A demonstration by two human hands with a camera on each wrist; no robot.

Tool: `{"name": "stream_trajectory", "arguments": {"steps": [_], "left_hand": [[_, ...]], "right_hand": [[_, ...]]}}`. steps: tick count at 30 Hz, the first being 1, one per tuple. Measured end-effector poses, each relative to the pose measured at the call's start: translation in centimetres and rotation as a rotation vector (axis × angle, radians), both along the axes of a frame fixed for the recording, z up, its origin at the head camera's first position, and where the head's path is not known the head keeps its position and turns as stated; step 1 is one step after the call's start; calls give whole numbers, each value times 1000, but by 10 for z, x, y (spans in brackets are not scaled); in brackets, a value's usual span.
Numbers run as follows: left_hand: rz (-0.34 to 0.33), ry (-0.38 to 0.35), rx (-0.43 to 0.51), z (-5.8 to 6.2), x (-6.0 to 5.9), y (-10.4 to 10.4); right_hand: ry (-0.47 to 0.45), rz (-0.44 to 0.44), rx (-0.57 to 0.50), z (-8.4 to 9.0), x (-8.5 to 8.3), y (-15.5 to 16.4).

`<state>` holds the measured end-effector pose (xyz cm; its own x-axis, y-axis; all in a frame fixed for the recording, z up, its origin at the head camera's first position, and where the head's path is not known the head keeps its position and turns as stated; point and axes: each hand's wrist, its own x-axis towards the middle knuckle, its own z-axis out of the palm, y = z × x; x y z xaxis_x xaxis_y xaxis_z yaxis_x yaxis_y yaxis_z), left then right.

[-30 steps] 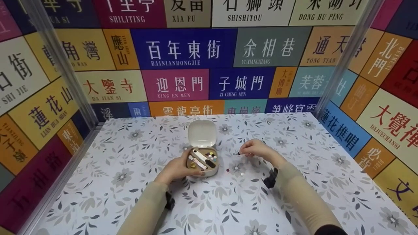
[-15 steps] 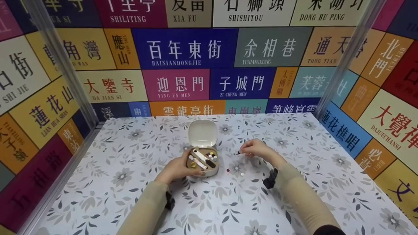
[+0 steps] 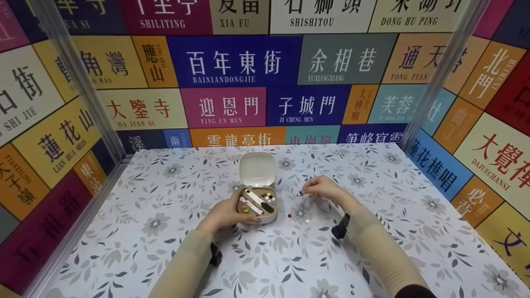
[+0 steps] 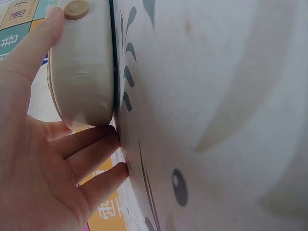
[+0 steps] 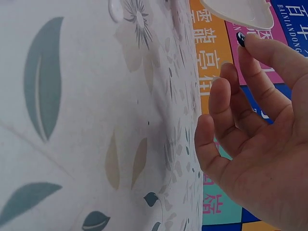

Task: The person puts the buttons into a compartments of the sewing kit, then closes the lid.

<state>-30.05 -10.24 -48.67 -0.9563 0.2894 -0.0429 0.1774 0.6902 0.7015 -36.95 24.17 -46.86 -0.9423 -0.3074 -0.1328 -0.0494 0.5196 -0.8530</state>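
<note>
The white box (image 3: 268, 217) sits a little below the centre of the head view, its lid (image 3: 257, 169) raised, with a slim white tool (image 3: 253, 197) lying diagonally inside among small coloured buttons (image 3: 269, 197). At its left side, the left hand (image 3: 225, 214) grips it between thumb and fingers. Right of centre, the right hand (image 3: 326, 190) pinches a small dark piece (image 5: 241, 39) at its fingertips. Below and between, a dark red button (image 3: 290, 216) and a pale one (image 3: 307, 221) lie on the floral tabletop (image 3: 265, 265).
</note>
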Motion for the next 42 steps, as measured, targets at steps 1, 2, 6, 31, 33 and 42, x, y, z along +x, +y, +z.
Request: {"name": "stream_trajectory", "arguments": {"steps": [1, 2, 6, 31, 33, 42], "left_hand": [[1, -2, -1, 0, 0, 0], [1, -1, -2, -1, 0, 0], [3, 1, -23, -2, 0, -1], [-7, 9, 14, -1, 1, -2], [-2, -1, 25, 0, 0, -2], [8, -19, -3, -2, -3, -1]], "right_hand": [[5, 2, 1, -1, 0, 0], [7, 3, 1, -1, -1, -1], [4, 3, -2, -3, -1, -3], [-16, 59, -28, 12, -2, -20], [-19, 56, -23, 12, -2, -21], [-12, 49, -25, 5, -11, -26]]}}
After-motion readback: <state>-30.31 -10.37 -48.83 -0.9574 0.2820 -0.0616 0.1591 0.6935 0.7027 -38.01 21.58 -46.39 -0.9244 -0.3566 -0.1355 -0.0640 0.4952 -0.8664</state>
